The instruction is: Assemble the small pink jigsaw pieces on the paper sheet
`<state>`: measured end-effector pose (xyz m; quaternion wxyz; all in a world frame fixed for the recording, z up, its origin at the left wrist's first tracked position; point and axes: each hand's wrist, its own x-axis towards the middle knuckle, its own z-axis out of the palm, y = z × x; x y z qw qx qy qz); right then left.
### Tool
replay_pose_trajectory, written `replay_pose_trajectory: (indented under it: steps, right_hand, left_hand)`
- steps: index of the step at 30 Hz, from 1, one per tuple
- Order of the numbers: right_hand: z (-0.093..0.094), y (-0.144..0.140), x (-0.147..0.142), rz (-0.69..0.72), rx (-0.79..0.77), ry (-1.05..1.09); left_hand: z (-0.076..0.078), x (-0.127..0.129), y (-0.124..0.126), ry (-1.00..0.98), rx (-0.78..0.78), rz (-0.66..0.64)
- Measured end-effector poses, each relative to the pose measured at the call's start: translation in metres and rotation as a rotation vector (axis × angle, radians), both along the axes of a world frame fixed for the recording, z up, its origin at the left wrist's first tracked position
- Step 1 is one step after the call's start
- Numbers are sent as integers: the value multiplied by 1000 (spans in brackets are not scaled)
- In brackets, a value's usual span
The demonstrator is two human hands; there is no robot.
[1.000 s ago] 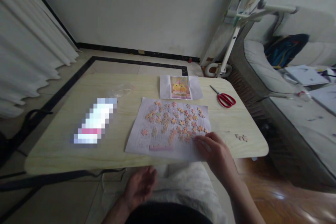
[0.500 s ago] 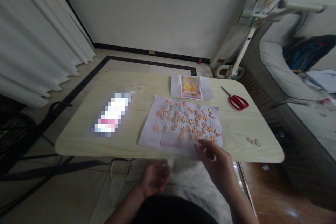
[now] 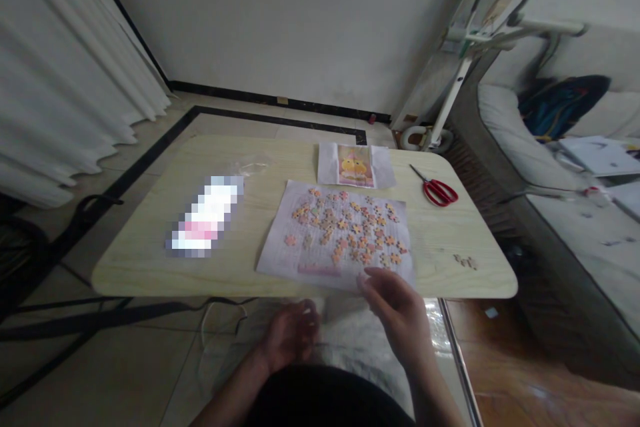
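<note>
A white paper sheet (image 3: pixel 280 250) lies on the light wooden table (image 3: pixel 150 260), with several small orange and pink puzzle pieces (image 3: pixel 350 227) scattered over it. A pink strip (image 3: pixel 319 270) lies along its near edge. My right hand (image 3: pixel 397 313) hovers at the sheet's near right corner, with its fingertips drawn together just past the nearest pieces; anything between them is hidden. My left hand (image 3: pixel 293 335) rests low over my lap, below the table edge, loosely curled with nothing seen in it. A small picture of a yellow cartoon figure (image 3: pixel 356 165) lies behind the sheet.
Red-handled scissors (image 3: pixel 439 191) lie at the table's back right. A few loose pieces (image 3: pixel 465 260) sit near the right front edge. A blurred white object (image 3: pixel 205 217) and a clear bag (image 3: pixel 250 163) are on the left. A sofa (image 3: pixel 550 213) stands to the right, curtains (image 3: pixel 60 93) to the left.
My right hand has drawn back from the scattered pieces to the sheet's near edge. The left hand stays over my lap. The view has shifted slightly.
</note>
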<state>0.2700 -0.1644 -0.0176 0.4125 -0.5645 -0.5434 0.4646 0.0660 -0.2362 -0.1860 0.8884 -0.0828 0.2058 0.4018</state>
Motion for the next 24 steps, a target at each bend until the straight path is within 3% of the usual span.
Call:
replay_pose_trajectory:
  steps: [9,15,20,24]
  right_hand:
    - [-1,-2,3,-3,-37,19]
    - [12,18,5,175,172,-223]
    - [14,31,-4,286,157,-448]
    - [15,36,-9,349,179,-500]
  left_hand:
    - [2,2,1,9,-76,-16]
    - [5,3,3,12,-71,-27]
    - [14,4,4,41,-51,-8]
    - [17,5,4,58,-45,4]
